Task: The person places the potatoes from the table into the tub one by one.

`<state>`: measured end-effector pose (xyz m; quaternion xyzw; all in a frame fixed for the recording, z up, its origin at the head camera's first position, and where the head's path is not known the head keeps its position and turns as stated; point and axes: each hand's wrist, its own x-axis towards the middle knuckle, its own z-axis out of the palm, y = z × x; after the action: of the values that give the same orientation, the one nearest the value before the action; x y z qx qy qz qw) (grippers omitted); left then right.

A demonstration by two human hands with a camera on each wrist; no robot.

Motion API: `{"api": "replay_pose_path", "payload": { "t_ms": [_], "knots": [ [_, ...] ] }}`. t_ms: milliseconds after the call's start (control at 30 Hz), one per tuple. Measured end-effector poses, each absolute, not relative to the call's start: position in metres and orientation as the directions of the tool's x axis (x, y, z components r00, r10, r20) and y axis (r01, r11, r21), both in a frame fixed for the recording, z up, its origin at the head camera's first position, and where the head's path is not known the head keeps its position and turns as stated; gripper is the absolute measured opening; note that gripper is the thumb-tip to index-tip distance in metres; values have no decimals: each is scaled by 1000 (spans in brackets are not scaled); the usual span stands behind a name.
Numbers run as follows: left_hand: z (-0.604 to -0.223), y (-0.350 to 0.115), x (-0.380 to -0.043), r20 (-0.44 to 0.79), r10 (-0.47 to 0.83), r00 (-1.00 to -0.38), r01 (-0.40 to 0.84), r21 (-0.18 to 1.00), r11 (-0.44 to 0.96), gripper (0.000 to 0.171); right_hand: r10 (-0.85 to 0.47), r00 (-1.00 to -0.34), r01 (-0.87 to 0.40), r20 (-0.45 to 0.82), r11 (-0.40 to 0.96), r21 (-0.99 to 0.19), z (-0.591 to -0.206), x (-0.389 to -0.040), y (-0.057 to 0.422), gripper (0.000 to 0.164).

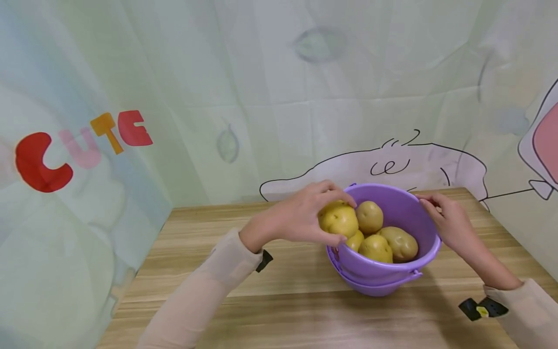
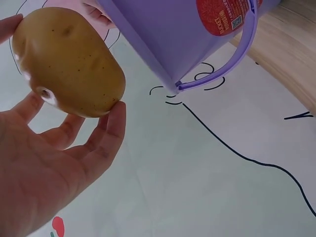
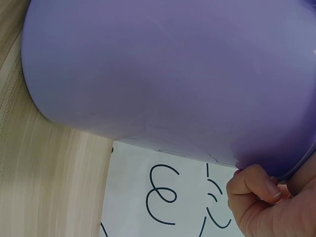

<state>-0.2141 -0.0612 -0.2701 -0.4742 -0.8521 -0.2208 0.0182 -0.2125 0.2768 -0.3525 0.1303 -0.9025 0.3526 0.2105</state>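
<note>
A purple plastic bucket (image 1: pixel 370 274) stands on the table with several yellow-brown potatoes (image 1: pixel 398 244) inside. At its left rim my left hand (image 1: pixel 301 215) holds another potato (image 1: pixel 338 220), fingers over the top and thumb below. The left wrist view shows that held potato (image 2: pixel 69 61) between spread fingertips, dark specks on its skin, just beside the bucket's rim. On the far right side, my right hand (image 1: pixel 450 220) grips the rim. In the right wrist view its curled fingers (image 3: pixel 254 185) sit at the rim against the bucket's outer wall (image 3: pixel 148 74).
The bucket's handle (image 2: pixel 232 66) hangs down along the outside, and a red label (image 2: pixel 222 17) is on the wall. Under it is a wood-grain table (image 1: pixel 209 276). A pale printed curtain (image 1: pixel 218 97) with drawings and letters hangs behind and to the left.
</note>
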Motion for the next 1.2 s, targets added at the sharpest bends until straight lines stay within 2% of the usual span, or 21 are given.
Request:
{"api": "replay_pose_path", "payload": {
  "t_ms": [167,567,900,1200],
  "knots": [
    [-272,-57,-217,231,798,-556,812,356,462,55,-95,-878,-385,468,721,-576,-351,-211,277,27],
    [-280,-44,-224,249,812,-528,840,295,456,60,-99,-878,-392,467,709,-586,-351,-212,277,27],
    [-283,-44,-223,272,799,-536,837,298,459,47,-92,-880,-385,466,713,-586,-352,-212,276,26],
    [-288,-52,-222,283,791,-542,836,282,471,45,-92,-881,-385,465,712,-588,-352,-212,277,27]
  ]
}}
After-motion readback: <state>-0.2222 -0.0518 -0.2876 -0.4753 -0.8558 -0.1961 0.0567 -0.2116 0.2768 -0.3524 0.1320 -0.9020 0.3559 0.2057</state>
